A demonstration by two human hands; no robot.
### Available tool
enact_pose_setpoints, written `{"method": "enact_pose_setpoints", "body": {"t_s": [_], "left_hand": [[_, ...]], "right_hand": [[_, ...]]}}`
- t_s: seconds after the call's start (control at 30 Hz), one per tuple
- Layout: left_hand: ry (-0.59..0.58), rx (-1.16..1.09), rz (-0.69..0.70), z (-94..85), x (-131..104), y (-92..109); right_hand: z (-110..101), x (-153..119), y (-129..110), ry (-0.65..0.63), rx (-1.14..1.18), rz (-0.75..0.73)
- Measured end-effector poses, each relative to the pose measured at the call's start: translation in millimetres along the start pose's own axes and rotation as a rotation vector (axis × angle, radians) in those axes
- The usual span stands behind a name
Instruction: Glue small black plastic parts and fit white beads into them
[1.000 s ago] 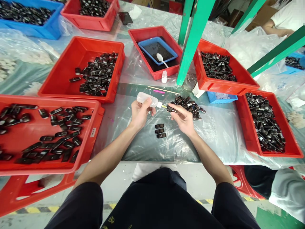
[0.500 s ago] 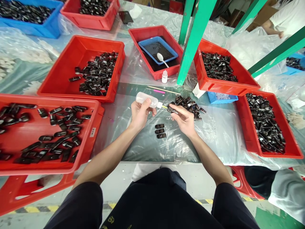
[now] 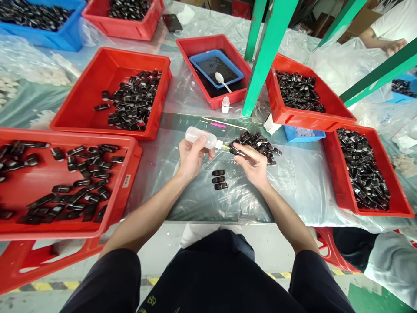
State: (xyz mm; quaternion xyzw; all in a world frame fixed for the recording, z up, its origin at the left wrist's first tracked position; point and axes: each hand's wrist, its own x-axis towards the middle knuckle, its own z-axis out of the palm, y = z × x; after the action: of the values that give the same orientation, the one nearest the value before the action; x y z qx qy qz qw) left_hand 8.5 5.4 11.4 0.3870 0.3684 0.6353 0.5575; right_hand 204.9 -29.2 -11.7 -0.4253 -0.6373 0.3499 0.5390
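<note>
My left hand (image 3: 192, 156) is wrapped round a translucent white squeeze bottle (image 3: 201, 136), which lies on its side with its thin yellowish-green tip pointing right. The tip reaches a small glossy black car-shaped piece (image 3: 237, 151) pinched in the fingers of my right hand (image 3: 254, 164); whether they touch I cannot tell. Just beyond that hand lies a loose pile of similar black pieces (image 3: 257, 142). Nearer my body, three black pieces (image 3: 219, 179) sit in a short column on the plastic-covered table (image 3: 195, 204).
Red bins of black pieces stand left (image 3: 130, 182) and right (image 3: 368, 213). Beyond my hands are a dropper bottle (image 3: 225, 105), a thin stick (image 3: 224, 123), and a blue tray (image 3: 216, 69) with a white spoon (image 3: 220, 78). A green post (image 3: 267, 56) rises behind. Another person's hand (image 3: 393, 46) shows far right.
Both my hands, with the bottle and the black piece, have shifted very slightly right. The other person's hand at far right has come further into view.
</note>
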Motion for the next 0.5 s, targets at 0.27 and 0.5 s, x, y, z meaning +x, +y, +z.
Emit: {"method": "enact_pose_setpoints", "body": {"t_s": [0.27, 0.5], "left_hand": [[0.029, -0.008, 0.008, -3.3, 2.5, -2.4], [0.104, -0.046, -0.036, -4.2, 7.0, 0.3]], "right_hand": [[-0.7, 0.9, -1.1, 0.005, -0.030, -0.031], [-0.3, 1.1, -1.9, 0.008, -0.010, 0.004]]}}
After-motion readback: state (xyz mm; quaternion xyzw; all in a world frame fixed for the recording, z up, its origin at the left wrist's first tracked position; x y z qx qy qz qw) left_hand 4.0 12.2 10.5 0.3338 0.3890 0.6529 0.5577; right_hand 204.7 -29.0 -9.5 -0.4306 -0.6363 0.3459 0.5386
